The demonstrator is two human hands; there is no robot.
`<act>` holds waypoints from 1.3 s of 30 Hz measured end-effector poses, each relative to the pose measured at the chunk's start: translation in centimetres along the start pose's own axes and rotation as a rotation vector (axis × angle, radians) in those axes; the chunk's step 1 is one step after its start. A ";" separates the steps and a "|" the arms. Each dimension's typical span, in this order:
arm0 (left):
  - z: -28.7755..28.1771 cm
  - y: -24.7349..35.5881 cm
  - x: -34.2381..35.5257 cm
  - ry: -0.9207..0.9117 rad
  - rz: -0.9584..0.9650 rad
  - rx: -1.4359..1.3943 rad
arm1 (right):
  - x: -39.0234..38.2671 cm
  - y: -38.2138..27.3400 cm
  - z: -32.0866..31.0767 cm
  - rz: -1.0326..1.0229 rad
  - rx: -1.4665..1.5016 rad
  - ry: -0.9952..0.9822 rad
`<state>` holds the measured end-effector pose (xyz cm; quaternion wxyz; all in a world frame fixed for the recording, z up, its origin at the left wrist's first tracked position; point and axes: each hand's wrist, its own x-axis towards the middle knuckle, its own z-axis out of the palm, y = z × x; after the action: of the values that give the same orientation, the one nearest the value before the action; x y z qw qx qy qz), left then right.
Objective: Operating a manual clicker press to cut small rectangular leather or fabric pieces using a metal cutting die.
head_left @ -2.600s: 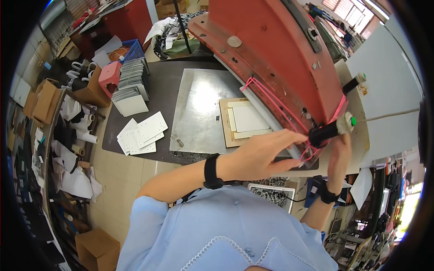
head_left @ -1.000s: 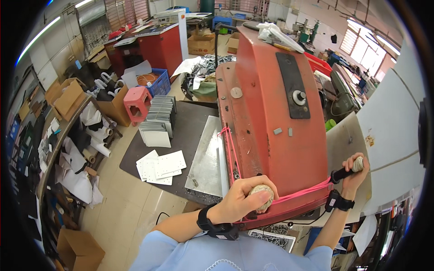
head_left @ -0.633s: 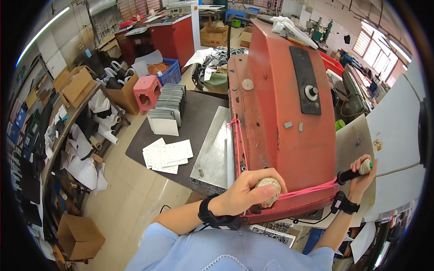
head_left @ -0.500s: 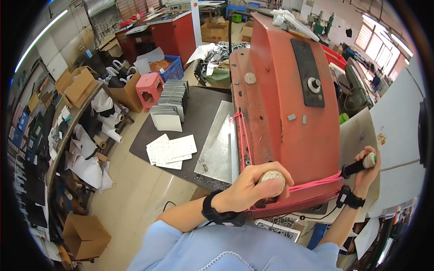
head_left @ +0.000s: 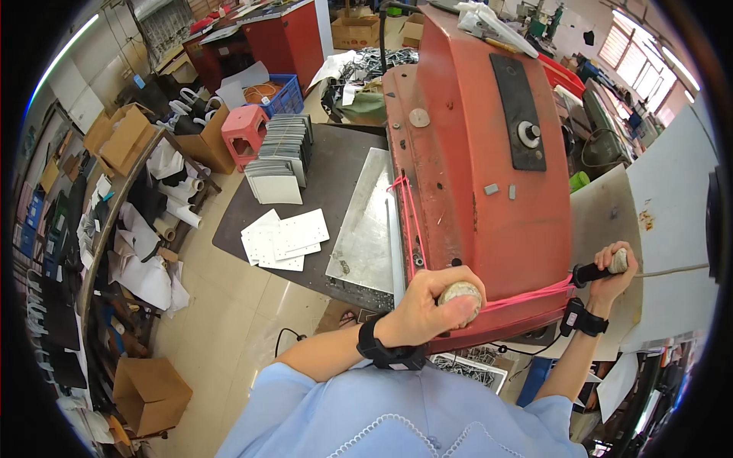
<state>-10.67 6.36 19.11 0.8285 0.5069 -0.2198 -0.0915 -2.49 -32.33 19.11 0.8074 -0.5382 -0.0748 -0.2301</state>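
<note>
A big red press machine (head_left: 477, 160) fills the middle, its heavy head lowered over a metal plate (head_left: 365, 225) on the dark worktable (head_left: 328, 175). My left hand (head_left: 431, 305) is closed over a round worn knob (head_left: 460, 294) at the head's near left corner. At the right, my right hand (head_left: 611, 271) grips a black handle (head_left: 592, 272) with a pale tip. Pink cords (head_left: 408, 221) run along the head's near edge between the two hands. Whatever lies under the head is hidden.
Loose white cards (head_left: 282, 238) lie on the table's near left. Stacks of grey boards (head_left: 281, 149) stand behind them, beside a pink stool (head_left: 246, 130) and a blue crate (head_left: 273, 95). Cardboard boxes (head_left: 122, 137) and paper rolls crowd the left shelf. A large white sheet (head_left: 672, 229) stands at right.
The red head was raised 2.6 s ago, showing a framed sheet beneath; it has since swung down over the plate. Over the last second both hands kept their grips.
</note>
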 end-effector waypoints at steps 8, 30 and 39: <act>-0.3 0.6 0.5 -0.079 -0.001 -0.051 | 0.0 -0.4 0.5 -0.055 -0.035 0.015; 6.3 -3.2 4.6 -0.163 0.412 0.466 | 7.3 -3.4 -7.5 -0.207 -0.626 0.382; -5.2 -7.9 3.2 -0.128 0.140 1.055 | -9.2 -1.8 6.0 0.031 -0.155 -0.173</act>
<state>-4.93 5.61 10.95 0.4503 0.8320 -0.3192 0.0561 -10.70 -24.83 19.63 0.7572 -0.6180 -0.1178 -0.1756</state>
